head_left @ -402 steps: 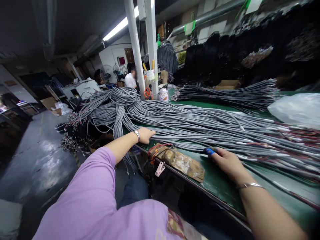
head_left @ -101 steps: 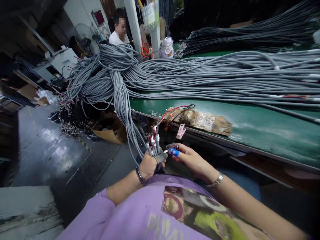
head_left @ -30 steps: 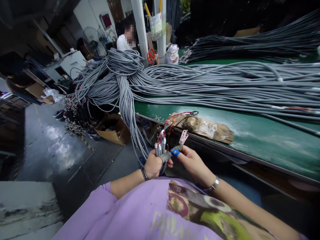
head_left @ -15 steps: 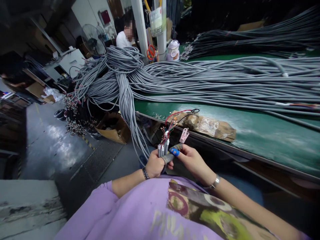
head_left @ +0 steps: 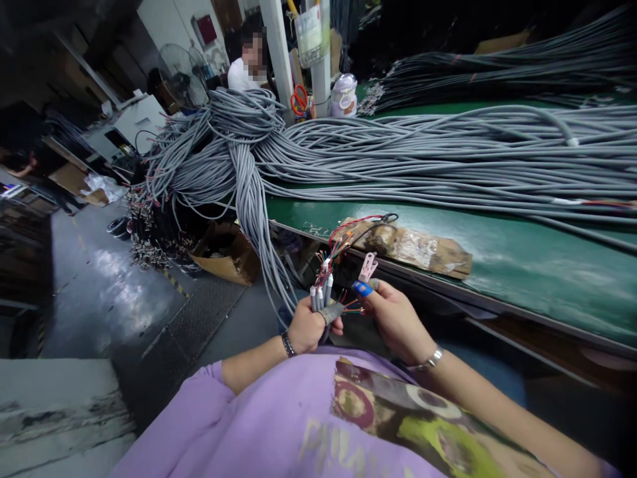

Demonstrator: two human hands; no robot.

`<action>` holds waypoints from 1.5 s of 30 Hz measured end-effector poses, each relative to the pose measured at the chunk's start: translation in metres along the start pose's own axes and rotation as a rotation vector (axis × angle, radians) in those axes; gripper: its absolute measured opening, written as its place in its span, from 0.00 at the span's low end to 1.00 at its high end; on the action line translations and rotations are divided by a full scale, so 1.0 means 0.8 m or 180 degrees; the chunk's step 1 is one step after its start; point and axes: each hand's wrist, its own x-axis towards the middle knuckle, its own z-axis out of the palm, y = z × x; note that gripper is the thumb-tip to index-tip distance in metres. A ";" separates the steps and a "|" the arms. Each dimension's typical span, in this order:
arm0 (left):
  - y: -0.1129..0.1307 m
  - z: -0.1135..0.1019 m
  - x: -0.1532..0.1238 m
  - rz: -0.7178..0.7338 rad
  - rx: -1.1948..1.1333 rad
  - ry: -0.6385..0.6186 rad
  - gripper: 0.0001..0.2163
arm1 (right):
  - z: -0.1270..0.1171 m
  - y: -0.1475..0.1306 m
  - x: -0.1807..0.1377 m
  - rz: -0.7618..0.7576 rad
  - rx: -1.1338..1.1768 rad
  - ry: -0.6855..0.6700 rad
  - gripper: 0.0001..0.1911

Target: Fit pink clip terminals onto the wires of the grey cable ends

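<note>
My left hand (head_left: 307, 326), with grey tape round a finger, is closed around several grey cables (head_left: 320, 302). White collars and thin coloured wires (head_left: 327, 261) stick up from their ends. Another fan of bare-tipped coloured wires (head_left: 352, 307) points right from beside the taped finger, toward my right hand (head_left: 395, 320). The right hand is closed in a pinch, blue tape on its thumb; whether a wire is between its fingertips I cannot make out. Just above those fingertips, by the table edge, is a pink clothespin (head_left: 368, 267).
On the green table (head_left: 512, 255) lie a long bundle of grey cables (head_left: 398, 156) and a worn wooden block (head_left: 423, 251). More cables (head_left: 251, 199) hang over the table's left end beside a cardboard box (head_left: 226, 255). A person in white (head_left: 242, 74) sits beyond the post.
My right hand has moved right, away from the left hand, and the fan of coloured wires between them now shows. The left hand keeps its hold on the cables.
</note>
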 end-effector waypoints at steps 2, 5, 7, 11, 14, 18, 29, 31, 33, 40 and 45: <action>0.004 0.001 0.000 0.0001 -0.0040 0.0112 0.19 | -0.004 -0.001 0.000 0.0139 0.0137 -0.0052 0.21; 0.008 0.002 0.001 0.0028 -0.0076 0.0203 0.19 | -0.008 -0.004 -0.003 0.0561 0.0244 -0.0452 0.22; 0.010 0.003 0.001 0.0033 -0.0050 0.0193 0.19 | -0.009 -0.006 -0.006 0.0698 0.0226 -0.0658 0.23; 0.010 0.004 0.001 0.0023 -0.0001 0.0187 0.20 | -0.008 -0.007 -0.007 0.0575 -0.0111 -0.0829 0.21; 0.009 0.004 0.002 0.0041 -0.0022 0.0163 0.19 | -0.006 -0.002 -0.006 0.0337 -0.0275 -0.0721 0.20; 0.010 0.005 0.004 0.0086 -0.0079 0.0276 0.18 | -0.005 0.003 -0.008 0.0153 -0.0330 -0.0608 0.19; 0.016 0.002 0.001 0.0076 -0.0100 0.0186 0.17 | -0.019 -0.011 -0.013 0.0398 -0.0447 -0.1129 0.19; 0.015 0.001 0.001 0.0050 -0.0089 0.0127 0.17 | -0.020 -0.013 -0.009 0.0275 -0.0390 -0.1031 0.19; 0.013 0.002 0.001 0.0028 -0.0033 0.0059 0.17 | -0.015 -0.016 -0.006 0.0141 -0.0357 -0.1028 0.18; 0.006 0.001 0.000 0.0001 0.0077 -0.0061 0.18 | 0.008 -0.017 -0.010 0.0062 -0.0216 -0.0826 0.16; 0.007 0.004 -0.003 0.0069 0.0076 0.0091 0.19 | 0.014 -0.017 -0.017 0.0123 -0.0118 -0.0627 0.18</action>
